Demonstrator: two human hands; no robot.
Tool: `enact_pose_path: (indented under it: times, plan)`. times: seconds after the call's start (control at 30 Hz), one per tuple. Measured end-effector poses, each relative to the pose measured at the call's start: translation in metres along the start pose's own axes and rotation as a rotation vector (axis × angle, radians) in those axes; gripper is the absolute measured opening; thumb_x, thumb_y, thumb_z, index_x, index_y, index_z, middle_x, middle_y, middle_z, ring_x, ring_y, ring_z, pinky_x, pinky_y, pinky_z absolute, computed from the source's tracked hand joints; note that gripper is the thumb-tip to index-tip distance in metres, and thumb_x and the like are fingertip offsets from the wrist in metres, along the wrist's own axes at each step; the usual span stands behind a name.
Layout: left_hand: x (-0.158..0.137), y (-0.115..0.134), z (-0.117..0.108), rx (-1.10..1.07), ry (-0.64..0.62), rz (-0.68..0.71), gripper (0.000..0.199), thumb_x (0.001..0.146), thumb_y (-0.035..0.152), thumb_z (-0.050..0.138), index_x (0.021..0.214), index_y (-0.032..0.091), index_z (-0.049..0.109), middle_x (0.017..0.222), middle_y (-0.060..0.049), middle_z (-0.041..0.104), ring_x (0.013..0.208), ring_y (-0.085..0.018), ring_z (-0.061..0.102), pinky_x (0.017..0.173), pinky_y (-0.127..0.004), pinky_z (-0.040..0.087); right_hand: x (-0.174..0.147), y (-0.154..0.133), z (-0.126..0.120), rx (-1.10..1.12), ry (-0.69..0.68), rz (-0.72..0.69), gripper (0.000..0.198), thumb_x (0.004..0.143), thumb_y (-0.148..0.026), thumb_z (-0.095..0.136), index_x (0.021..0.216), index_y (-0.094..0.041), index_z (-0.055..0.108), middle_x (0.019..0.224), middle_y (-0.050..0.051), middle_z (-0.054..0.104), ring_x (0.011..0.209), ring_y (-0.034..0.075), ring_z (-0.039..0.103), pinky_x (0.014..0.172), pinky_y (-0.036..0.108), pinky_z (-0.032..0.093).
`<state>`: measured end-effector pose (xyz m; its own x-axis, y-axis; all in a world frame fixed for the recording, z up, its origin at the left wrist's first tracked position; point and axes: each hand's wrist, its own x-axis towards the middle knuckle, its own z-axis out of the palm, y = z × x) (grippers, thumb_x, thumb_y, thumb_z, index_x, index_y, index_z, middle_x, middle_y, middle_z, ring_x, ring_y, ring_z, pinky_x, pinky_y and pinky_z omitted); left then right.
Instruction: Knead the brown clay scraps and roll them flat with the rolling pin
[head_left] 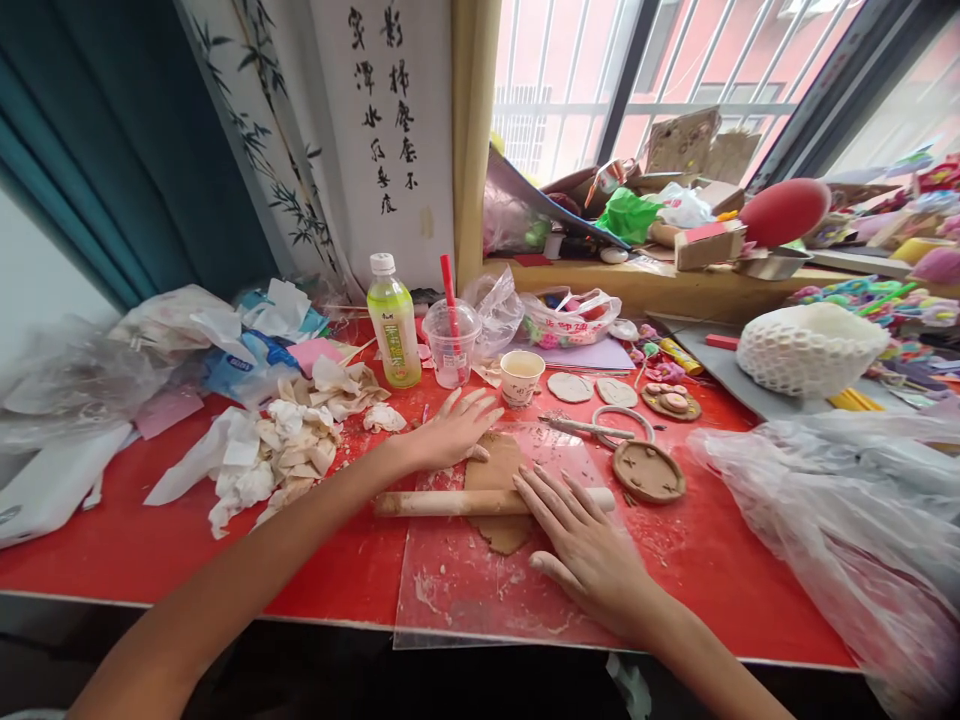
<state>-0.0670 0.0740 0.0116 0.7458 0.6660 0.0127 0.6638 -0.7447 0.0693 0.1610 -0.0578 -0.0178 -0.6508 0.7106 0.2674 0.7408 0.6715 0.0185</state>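
Observation:
A flattened brown clay slab (498, 536) lies on a clear plastic sheet (450, 600), with a wooden rolling pin (435, 503) across it. My right hand (577, 535) rests flat on the pin's right part, fingers stretched out. Beyond the pin, my left hand (454, 432) reaches to the slab's far left edge; its fingers are spread and it grips nothing. To the right sit a round clay dish (649, 472) with a raised rim, a clay-smeared stick (589, 428) and a pale ring (600, 412).
Crumpled tissues (289, 450) and plastic bags pile up on the left. Behind my hands stand a green drink bottle (395, 330), a plastic cup (452, 345) with a red straw and a paper cup (522, 380). A clear plastic bag (817, 500) drapes over the right table edge.

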Motion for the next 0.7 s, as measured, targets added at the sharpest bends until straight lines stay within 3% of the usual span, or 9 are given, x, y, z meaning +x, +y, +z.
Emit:
enact_pose_path:
  times: [0.17,0.33,0.57,0.7]
  plan:
    - [-0.013,-0.006,0.002,-0.056,-0.004,0.004,0.044,0.093,0.024,0.033,0.137,0.023,0.036,0.15,-0.009,0.024,0.141,-0.027,0.007,0.109,-0.051,0.02,-0.004,-0.001,0.001,0.042,-0.005,0.014,0.073,0.09,-0.055,0.033,0.147,-0.018,0.005,0.15,0.004,0.021,0.138,0.021,0.019,0.11,0.044,0.028]
    - [-0.014,-0.011,0.007,-0.006,0.05,0.049,0.072,0.075,-0.005,0.033,0.136,0.034,0.037,0.15,0.0,0.024,0.141,-0.025,0.008,0.108,-0.053,0.024,-0.004,-0.001,0.0,0.039,-0.002,0.015,0.074,0.089,-0.057,0.032,0.146,-0.018,0.008,0.15,0.004,0.023,0.138,0.02,0.02,0.109,0.044,0.029]
    - [-0.014,-0.009,0.004,0.087,0.123,0.165,0.063,0.081,-0.001,0.035,0.136,0.029,0.039,0.145,-0.002,0.035,0.141,-0.022,0.011,0.111,-0.054,0.019,-0.004,-0.004,-0.001,0.021,0.027,0.014,0.073,0.089,-0.057,0.032,0.146,-0.017,0.01,0.148,0.005,0.027,0.136,0.021,0.024,0.108,0.044,0.031]
    - [-0.013,-0.009,-0.005,0.127,0.09,0.196,0.065,0.081,-0.001,0.035,0.134,0.034,0.039,0.15,-0.001,0.023,0.14,-0.023,0.014,0.11,-0.053,0.02,-0.004,-0.004,-0.002,-0.016,0.04,0.011,0.072,0.089,-0.058,0.031,0.145,-0.015,0.016,0.147,0.005,0.03,0.135,0.021,0.028,0.107,0.043,0.033]
